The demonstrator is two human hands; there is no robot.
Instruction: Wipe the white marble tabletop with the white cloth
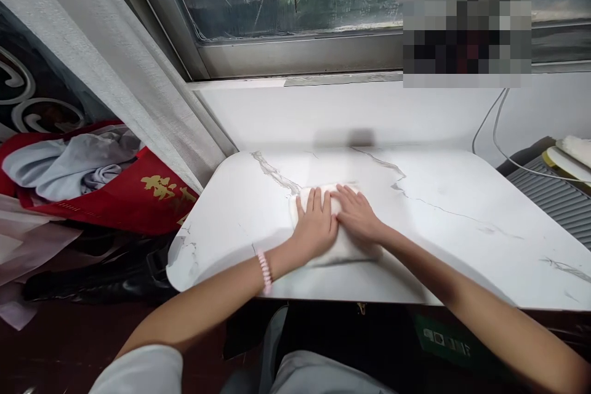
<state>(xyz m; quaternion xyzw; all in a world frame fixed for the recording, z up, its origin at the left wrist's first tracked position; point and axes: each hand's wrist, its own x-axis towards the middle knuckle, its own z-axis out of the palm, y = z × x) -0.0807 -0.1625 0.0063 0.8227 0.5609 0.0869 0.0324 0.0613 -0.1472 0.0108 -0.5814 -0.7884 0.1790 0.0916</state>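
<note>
A white folded cloth lies flat on the white marble-patterned tabletop, close to its front edge. My left hand rests palm down on the cloth, fingers stretched out and pointing away from me. Beside it, my right hand also lies flat on the cloth, angled to the left, its thumb side against the left hand. Both hands are open and grip nothing. Part of the cloth is hidden beneath them. A pink bead bracelet circles my left wrist.
A window frame and white wall border the table's far side. To the left hang a pale curtain and a red bag stuffed with grey clothing. At right are white cables and a grey ribbed object.
</note>
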